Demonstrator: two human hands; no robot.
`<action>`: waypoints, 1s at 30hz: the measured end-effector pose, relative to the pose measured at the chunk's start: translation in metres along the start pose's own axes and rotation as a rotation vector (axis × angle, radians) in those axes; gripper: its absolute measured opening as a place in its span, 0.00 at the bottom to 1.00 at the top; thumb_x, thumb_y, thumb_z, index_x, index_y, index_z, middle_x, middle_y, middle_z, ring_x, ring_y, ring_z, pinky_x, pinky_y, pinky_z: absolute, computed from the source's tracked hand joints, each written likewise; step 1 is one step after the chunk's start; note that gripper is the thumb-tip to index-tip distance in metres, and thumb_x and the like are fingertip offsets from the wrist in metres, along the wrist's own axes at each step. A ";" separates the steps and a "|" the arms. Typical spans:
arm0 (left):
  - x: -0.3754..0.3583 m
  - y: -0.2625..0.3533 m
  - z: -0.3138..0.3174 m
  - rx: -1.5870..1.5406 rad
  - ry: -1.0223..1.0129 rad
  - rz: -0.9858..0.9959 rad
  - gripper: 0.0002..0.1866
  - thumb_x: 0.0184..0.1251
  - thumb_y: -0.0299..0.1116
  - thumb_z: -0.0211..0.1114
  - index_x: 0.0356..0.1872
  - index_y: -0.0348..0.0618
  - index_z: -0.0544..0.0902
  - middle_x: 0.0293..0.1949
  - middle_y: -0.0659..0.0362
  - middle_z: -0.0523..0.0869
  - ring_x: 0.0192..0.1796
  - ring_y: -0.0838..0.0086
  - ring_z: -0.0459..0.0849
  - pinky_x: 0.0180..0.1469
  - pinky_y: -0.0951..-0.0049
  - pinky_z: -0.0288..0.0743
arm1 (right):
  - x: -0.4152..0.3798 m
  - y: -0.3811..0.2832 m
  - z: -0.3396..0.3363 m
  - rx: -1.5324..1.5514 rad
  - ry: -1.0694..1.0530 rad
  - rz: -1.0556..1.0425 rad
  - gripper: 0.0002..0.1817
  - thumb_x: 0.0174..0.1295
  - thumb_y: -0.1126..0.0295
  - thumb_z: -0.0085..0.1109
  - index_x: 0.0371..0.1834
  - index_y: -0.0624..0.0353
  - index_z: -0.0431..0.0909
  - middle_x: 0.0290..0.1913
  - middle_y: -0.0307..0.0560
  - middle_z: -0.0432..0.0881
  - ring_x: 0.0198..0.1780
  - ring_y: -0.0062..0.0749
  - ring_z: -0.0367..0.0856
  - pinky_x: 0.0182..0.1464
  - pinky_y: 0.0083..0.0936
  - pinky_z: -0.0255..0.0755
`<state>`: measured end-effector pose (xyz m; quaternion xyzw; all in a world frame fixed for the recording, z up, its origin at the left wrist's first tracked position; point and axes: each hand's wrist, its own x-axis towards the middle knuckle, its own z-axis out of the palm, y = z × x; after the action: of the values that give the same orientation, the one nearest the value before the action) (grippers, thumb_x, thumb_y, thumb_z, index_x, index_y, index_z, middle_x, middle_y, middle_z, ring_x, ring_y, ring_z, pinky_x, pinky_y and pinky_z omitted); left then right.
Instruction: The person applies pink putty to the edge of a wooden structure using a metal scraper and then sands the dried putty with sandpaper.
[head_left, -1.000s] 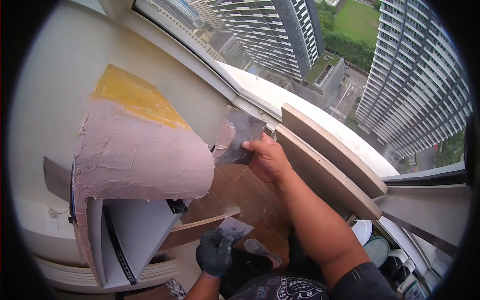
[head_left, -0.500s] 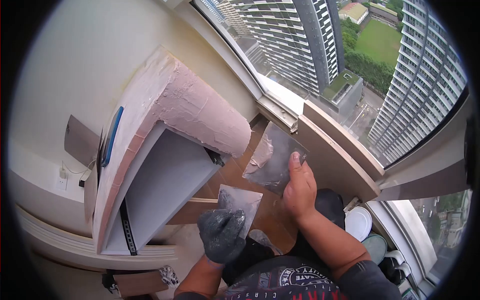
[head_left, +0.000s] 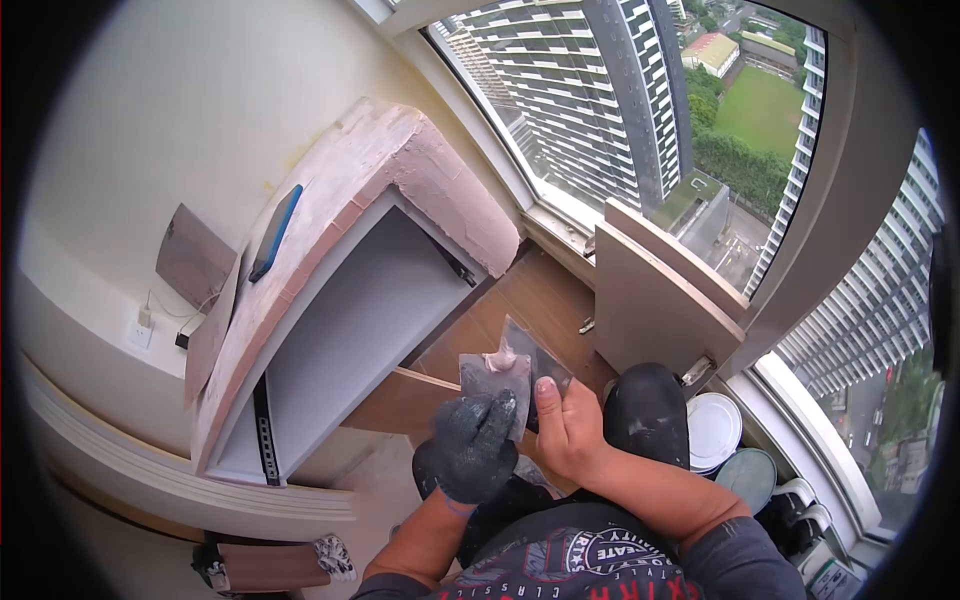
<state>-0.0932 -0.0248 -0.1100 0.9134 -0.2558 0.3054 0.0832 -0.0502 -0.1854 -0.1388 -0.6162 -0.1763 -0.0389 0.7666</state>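
My left hand, in a dark, putty-stained glove, is closed around a flat scraper blade. A second flat metal plate is gripped by my bare right hand, thumb on its upper face. The two blades meet in front of my lap, with a lump of pink putty where they come together. Ahead to the left is a curved box-like cabinet coated in pink putty, its grey inside open toward me. How the fingers wrap under each plate is hidden.
A blue-edged flat object lies on the cabinet top, near a brown sheet by the wall. Pale panels lean below the window. Round container lids are on my right. A wooden board juts out below the cabinet.
My right hand has brought its plate down and left, tilting it against the left scraper. The putty now sits between the blades. The view has shifted, showing the cabinet farther right.
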 end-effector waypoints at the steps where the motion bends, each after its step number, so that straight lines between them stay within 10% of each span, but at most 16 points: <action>1: 0.001 -0.002 -0.004 0.030 0.061 -0.029 0.28 0.44 0.24 0.68 0.54 0.38 0.85 0.44 0.51 0.84 0.45 0.55 0.83 0.50 0.54 0.74 | -0.008 -0.001 0.001 -0.030 -0.053 -0.017 0.17 0.80 0.63 0.42 0.50 0.65 0.78 0.39 0.63 0.83 0.40 0.57 0.81 0.45 0.40 0.73; 4: 0.001 -0.025 -0.022 0.153 0.203 -0.105 0.25 0.54 0.20 0.63 0.58 0.35 0.81 0.45 0.49 0.83 0.47 0.56 0.83 0.52 0.56 0.77 | -0.021 -0.005 -0.001 -0.088 -0.174 -0.016 0.23 0.81 0.57 0.40 0.54 0.66 0.78 0.44 0.61 0.85 0.46 0.52 0.85 0.51 0.36 0.75; 7: 0.006 -0.028 -0.036 -0.683 0.465 -0.831 0.22 0.64 0.19 0.58 0.61 0.33 0.76 0.45 0.50 0.84 0.48 0.61 0.85 0.47 0.62 0.80 | 0.001 0.028 -0.018 0.272 -0.096 0.404 0.26 0.81 0.52 0.39 0.56 0.66 0.77 0.48 0.55 0.86 0.50 0.40 0.86 0.55 0.34 0.75; 11: 0.013 -0.040 -0.032 -1.560 0.224 -0.895 0.25 0.72 0.27 0.56 0.69 0.33 0.69 0.44 0.52 0.82 0.38 0.72 0.82 0.40 0.72 0.81 | 0.031 0.024 -0.022 0.934 -0.189 0.827 0.25 0.80 0.52 0.45 0.62 0.66 0.74 0.51 0.49 0.85 0.47 0.33 0.87 0.52 0.32 0.81; 14: -0.017 -0.054 0.006 -0.812 -0.007 -0.941 0.22 0.75 0.37 0.62 0.63 0.34 0.75 0.39 0.56 0.85 0.39 0.73 0.84 0.42 0.74 0.80 | 0.036 0.043 -0.007 0.962 -0.387 0.871 0.23 0.78 0.55 0.51 0.63 0.65 0.74 0.52 0.50 0.85 0.50 0.34 0.88 0.54 0.34 0.82; 20: 0.007 -0.082 -0.037 -0.428 -0.244 -0.811 0.21 0.64 0.27 0.68 0.58 0.35 0.79 0.39 0.58 0.86 0.40 0.77 0.83 0.48 0.73 0.78 | 0.102 0.015 -0.060 0.968 -0.191 0.498 0.22 0.79 0.61 0.49 0.65 0.68 0.71 0.55 0.52 0.84 0.53 0.33 0.86 0.58 0.32 0.80; 25: 0.047 -0.137 -0.179 -0.087 0.557 -0.567 0.31 0.82 0.47 0.49 0.70 0.27 0.68 0.32 0.64 0.74 0.32 0.82 0.71 0.36 0.80 0.69 | 0.219 0.030 -0.089 0.350 0.029 -0.005 0.17 0.75 0.64 0.49 0.54 0.65 0.80 0.43 0.46 0.86 0.41 0.23 0.81 0.47 0.26 0.75; 30: 0.080 -0.197 -0.211 -0.360 0.636 -0.681 0.28 0.79 0.37 0.53 0.74 0.35 0.65 0.27 0.70 0.62 0.24 0.87 0.58 0.24 0.85 0.54 | 0.274 0.045 -0.082 -0.021 -0.110 -0.050 0.16 0.69 0.69 0.48 0.53 0.63 0.80 0.41 0.53 0.86 0.45 0.39 0.81 0.54 0.34 0.73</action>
<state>-0.0450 0.1754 0.1078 0.7778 0.0466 0.4755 0.4084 0.2364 -0.2104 -0.1085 -0.6209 -0.2330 -0.0258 0.7480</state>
